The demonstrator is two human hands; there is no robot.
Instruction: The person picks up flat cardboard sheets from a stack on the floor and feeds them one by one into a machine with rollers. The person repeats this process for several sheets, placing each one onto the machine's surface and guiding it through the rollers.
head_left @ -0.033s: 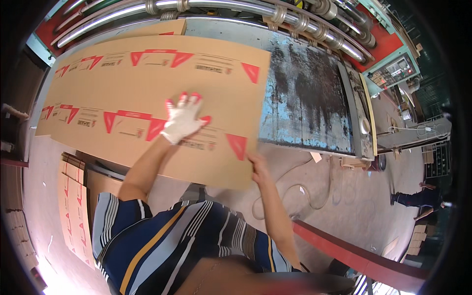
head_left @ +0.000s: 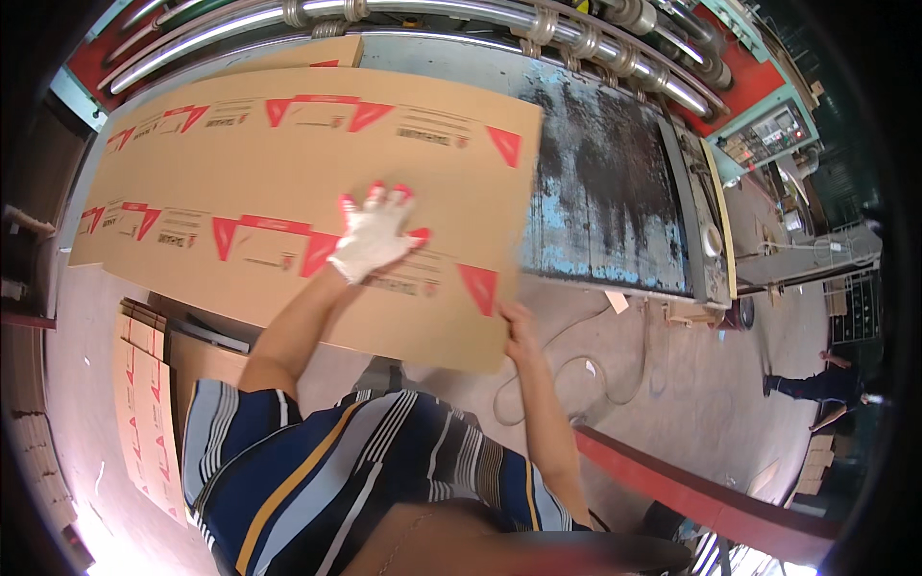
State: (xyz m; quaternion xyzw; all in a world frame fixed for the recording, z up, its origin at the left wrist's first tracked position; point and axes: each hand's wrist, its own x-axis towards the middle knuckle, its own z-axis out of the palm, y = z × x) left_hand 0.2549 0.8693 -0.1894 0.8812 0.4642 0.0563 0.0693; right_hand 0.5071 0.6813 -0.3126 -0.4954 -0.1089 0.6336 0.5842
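Note:
A large brown cardboard sheet [head_left: 423, 202] with red and dark printing lies across the machine's feed table [head_left: 605, 192], its near part overhanging the front. My left hand [head_left: 376, 233], in a white glove with red fingertips, rests flat on the sheet's printed face with fingers spread. At the near right corner, my bare right hand [head_left: 518, 329] has its fingers closed around the sheet's edge. Another cardboard piece [head_left: 327, 56] shows behind the sheet's far edge. Whatever lies under the sheet is hidden.
Metal rollers [head_left: 432, 10] run along the far side, with a control panel [head_left: 768, 134] at right. Printed cardboard sheets [head_left: 144, 413] stand at lower left. A red beam [head_left: 701, 499] crosses at lower right, near a hose on the floor. A person [head_left: 816, 389] is far right.
The cardboard sheet's right edge has shifted a little to the right over the table. Both my hands have moved right with it.

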